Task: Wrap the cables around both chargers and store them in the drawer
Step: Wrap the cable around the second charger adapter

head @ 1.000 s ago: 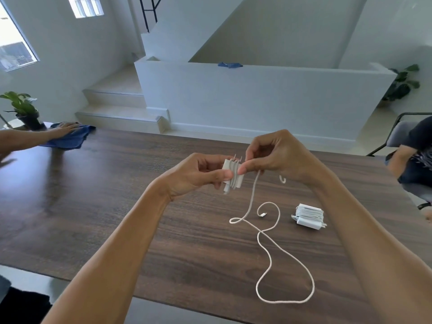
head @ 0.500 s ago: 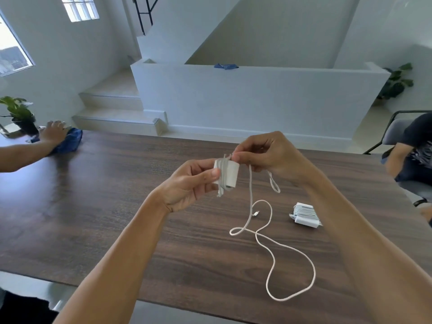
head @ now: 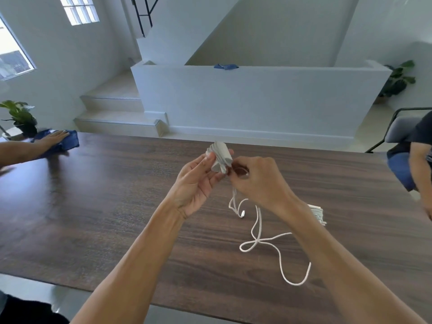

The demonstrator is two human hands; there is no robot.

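Observation:
Above the wooden table (head: 98, 206), my left hand (head: 195, 183) grips a white charger (head: 219, 157) with several turns of cable around it. My right hand (head: 254, 181) sits just right of the charger and pinches the white cable (head: 257, 232) close to it. The loose cable hangs down from that hand and lies in loops on the table, its plug end near the middle. A second white charger (head: 318, 212), with its cable wound around it, lies on the table, partly hidden behind my right forearm. No drawer is in view.
At the table's far left another person's hand (head: 52, 137) presses a blue cloth (head: 67, 142), beside a potted plant (head: 19, 118). A seated person (head: 418, 155) and a chair (head: 397, 129) are at the right edge. Stairs and a low white wall stand behind the table.
My right hand swung from above the charger to its lower right side, carrying the cable round it. The charger rose and tilted in my left hand, and the loose loops on the table shortened.

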